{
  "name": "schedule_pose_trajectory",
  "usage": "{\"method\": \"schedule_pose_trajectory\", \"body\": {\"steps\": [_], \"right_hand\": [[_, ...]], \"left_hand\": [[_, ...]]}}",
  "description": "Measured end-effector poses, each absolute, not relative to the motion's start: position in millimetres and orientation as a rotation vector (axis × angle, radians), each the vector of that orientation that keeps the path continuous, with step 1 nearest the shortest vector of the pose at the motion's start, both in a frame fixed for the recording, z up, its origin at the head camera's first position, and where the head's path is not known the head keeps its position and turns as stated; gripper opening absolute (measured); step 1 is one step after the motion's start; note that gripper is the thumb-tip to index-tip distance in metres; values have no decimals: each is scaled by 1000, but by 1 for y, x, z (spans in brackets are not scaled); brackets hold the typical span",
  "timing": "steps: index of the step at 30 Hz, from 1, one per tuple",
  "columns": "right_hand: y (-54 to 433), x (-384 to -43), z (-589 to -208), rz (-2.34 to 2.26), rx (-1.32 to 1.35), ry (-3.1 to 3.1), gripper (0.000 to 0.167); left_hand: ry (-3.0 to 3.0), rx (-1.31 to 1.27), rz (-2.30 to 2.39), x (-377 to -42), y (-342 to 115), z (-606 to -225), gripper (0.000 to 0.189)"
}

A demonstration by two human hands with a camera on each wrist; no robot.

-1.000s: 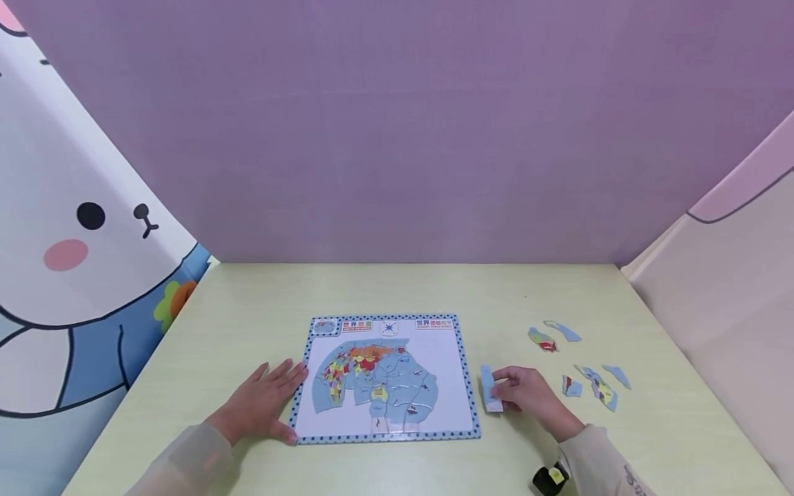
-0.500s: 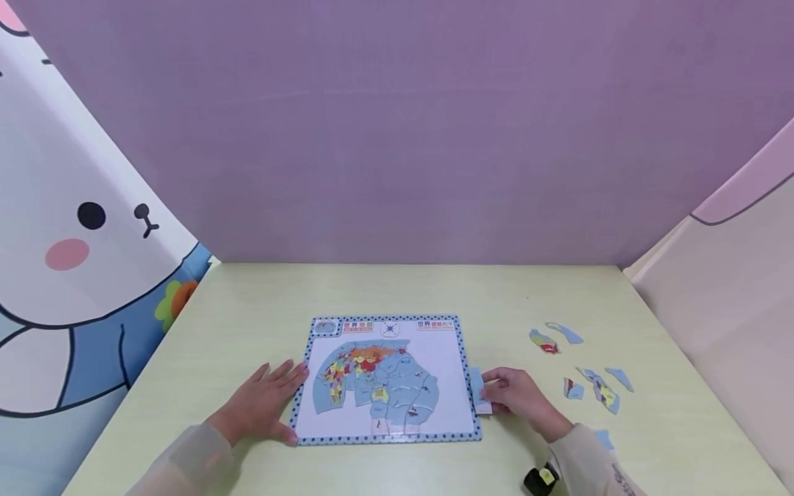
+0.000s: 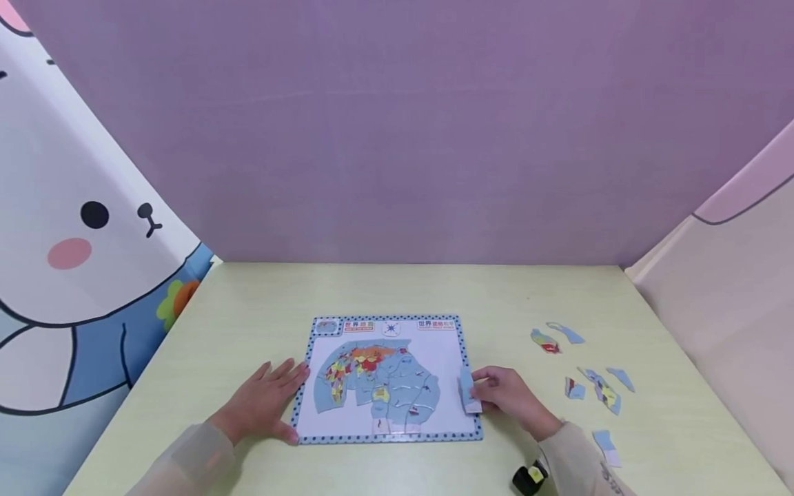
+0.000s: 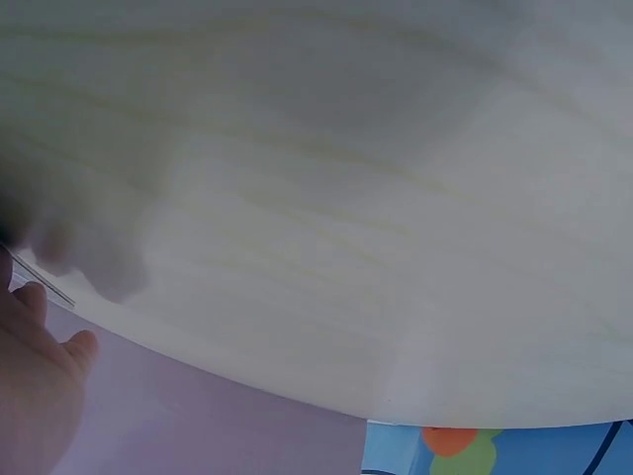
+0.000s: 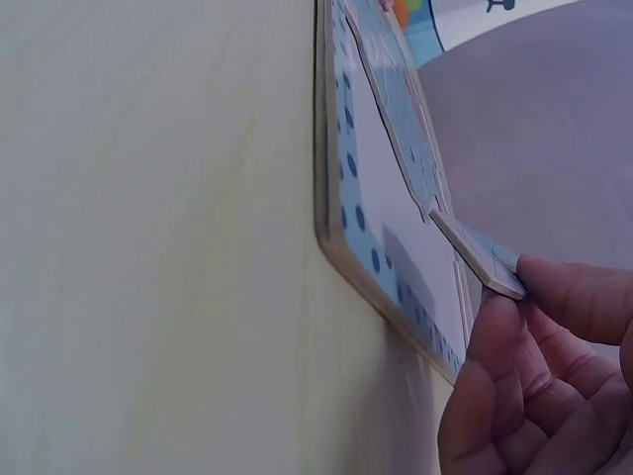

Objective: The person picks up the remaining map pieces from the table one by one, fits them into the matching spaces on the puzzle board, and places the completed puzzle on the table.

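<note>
A world map jigsaw puzzle board with a dotted blue border lies on the table, its map partly filled with joined blue and coloured pieces. Over the board's right border, my right hand pinches a blue puzzle piece with a white end. In the right wrist view, thumb and fingers grip this puzzle piece by its end, tilted above the board. My left hand rests flat with fingers spread, touching the board's left edge. Only part of the left hand appears in the left wrist view.
Several loose puzzle pieces lie right of the board, among them a red and green piece, a yellow and blue piece and a blue and white piece. A purple partition stands behind the table.
My right hand has moved left with its puzzle piece, from beside the board to over its right border. The blue and white loose piece has come into view. My left hand stays put.
</note>
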State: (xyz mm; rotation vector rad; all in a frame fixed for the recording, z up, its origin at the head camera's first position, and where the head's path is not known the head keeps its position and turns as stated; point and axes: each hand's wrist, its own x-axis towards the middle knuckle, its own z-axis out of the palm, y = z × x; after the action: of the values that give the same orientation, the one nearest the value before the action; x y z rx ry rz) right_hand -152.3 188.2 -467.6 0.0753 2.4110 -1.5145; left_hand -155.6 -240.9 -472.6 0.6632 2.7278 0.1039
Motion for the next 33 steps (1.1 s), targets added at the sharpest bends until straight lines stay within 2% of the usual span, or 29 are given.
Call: {"method": "schedule_pose_trajectory", "body": {"steps": [10,33], "right_hand": [[161,-157,-463,-1505,76,2409,21],[121,-156,-450,-1496,-182,2284,25]], "left_hand": [[2751,685,36,-157,-245,-473,115],[2733,678,73,-156,-241,-474,115]]}}
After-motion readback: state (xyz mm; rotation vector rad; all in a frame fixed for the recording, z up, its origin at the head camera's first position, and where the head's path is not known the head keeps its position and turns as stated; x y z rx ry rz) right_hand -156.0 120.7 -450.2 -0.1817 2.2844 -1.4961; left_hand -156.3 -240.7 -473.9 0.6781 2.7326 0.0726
